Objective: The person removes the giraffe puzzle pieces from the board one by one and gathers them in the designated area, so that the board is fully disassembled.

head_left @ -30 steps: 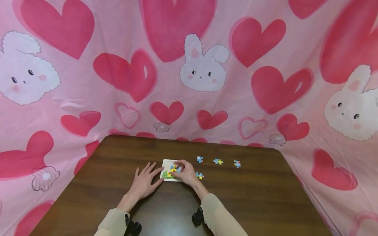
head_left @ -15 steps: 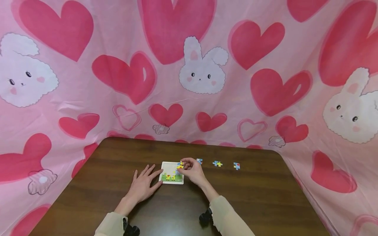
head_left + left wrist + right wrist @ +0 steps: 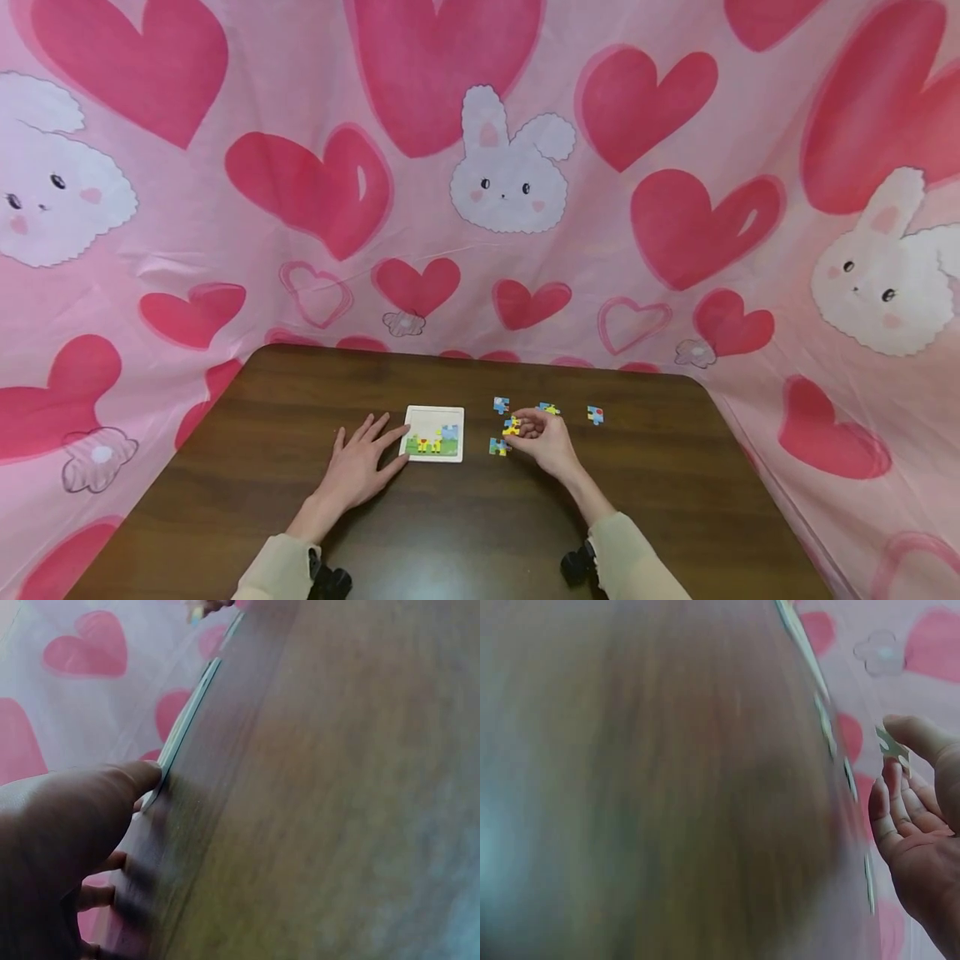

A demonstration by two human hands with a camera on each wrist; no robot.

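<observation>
My left hand (image 3: pixel 358 461) lies spread on the table, thumb and index fingertip at the left edge of a white puzzle tray (image 3: pixel 435 409). Inside the tray, joined pieces form a green, yellow and blue picture (image 3: pixel 435 446) along the bottom and up the right side; the upper left shows bare tray. Between thumb and index finger my right hand (image 3: pixel 551 443) pinches a yellow and blue puzzle piece (image 3: pixel 512 427), right of the tray. In the right wrist view that jigsaw piece (image 3: pixel 894 748) is raised above the tabletop, its pale side showing.
Loose puzzle pieces lie right of the tray: a blue one (image 3: pixel 501 405) at the back, another (image 3: pixel 498 447) nearer, a yellow and blue one (image 3: pixel 550 408) partly behind my right hand, and one with a red spot (image 3: pixel 595 415). A pink heart-patterned cloth (image 3: pixel 427 208) hangs behind the brown table (image 3: pixel 450 533).
My right hand has lifted the yellow and blue puzzle piece away from the tray and carried it right, among the loose pieces. My left hand stays at the tray's edge.
</observation>
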